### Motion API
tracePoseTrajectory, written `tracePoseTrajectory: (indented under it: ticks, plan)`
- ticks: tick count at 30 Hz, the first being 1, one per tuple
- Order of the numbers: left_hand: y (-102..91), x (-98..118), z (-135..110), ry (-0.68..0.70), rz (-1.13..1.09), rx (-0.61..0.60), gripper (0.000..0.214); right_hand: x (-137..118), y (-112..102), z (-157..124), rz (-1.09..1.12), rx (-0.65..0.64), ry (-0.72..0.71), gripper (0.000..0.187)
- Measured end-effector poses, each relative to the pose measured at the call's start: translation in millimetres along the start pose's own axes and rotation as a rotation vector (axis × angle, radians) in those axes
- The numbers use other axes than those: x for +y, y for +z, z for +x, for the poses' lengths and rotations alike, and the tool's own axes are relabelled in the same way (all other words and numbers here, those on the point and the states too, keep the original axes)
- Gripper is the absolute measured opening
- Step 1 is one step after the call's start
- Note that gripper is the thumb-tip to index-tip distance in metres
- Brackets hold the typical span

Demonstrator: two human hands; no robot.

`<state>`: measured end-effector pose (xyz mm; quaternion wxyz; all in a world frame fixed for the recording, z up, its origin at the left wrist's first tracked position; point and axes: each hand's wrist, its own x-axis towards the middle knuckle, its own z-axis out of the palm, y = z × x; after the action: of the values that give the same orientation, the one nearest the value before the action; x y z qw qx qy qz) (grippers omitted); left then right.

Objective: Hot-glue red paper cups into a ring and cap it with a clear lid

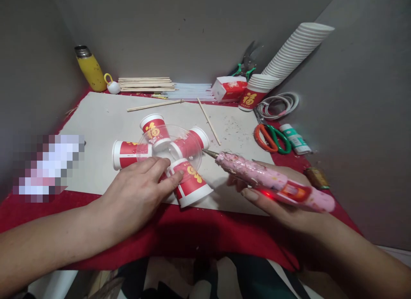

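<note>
Several red and white paper cups (pixel 192 185) lie on their sides in a ring, bottoms meeting under a clear plastic lid (pixel 170 145). My left hand (pixel 138 196) rests on the near side of this ring, fingers stretched over the lid's edge and touching the nearest cup. My right hand (pixel 276 200) grips a pink glue gun (pixel 272 181) with a red light lit. Its metal nozzle points left and reaches the lid's right edge, beside the right-hand cup (pixel 192 140).
A beige board (pixel 96 115) covers a red tablecloth. At the back stand a yellow bottle (pixel 90 69), wooden sticks (pixel 146 84), clear glue sticks (pixel 189 91), a small carton (pixel 229 89) and a leaning cup stack (pixel 282 61). Scissors (pixel 272 138), cable and a tube lie right.
</note>
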<state>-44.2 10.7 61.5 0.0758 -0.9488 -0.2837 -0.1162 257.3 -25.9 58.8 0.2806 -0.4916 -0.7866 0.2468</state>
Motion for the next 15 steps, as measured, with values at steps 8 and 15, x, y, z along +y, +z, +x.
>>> tracePoseTrajectory:
  ticks: [8,15]
  plan:
    - [2.5,-1,2,0.002,-0.011,-0.039,0.043,-13,22,30,0.379,-0.112,0.07,0.04]
    - [4.6,1,1,-0.022,0.002,-0.044,0.036,0,30,23,0.58,-0.077,0.243,0.052]
